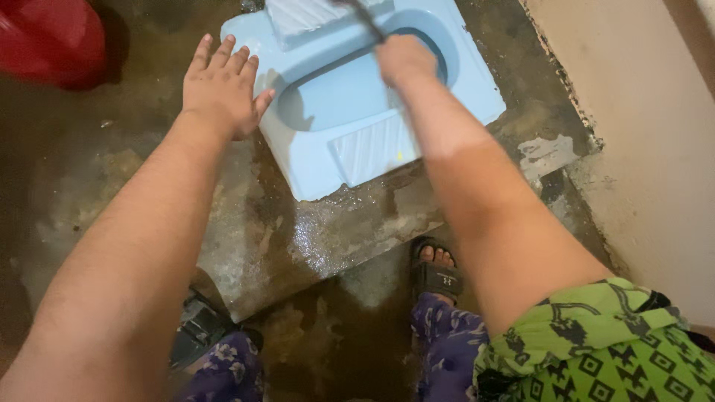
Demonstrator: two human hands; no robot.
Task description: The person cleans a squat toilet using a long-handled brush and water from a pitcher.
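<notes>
Pale blue squat toilet pan (350, 97) at twelve o'clock, ribbed footrests the same blue. Red bucket (48, 37) up at ten. Wet grey-brown concrete floor (298, 238) in the middle. At five, a bright green sleeve (596, 342) with black geometric print; purple patterned trousers (447, 350) beside it, black sandal (436, 277) above.

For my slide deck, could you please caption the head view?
Right hand grips a dark brush handle over a light-blue squat toilet; open left hand rests at its edge.
</notes>
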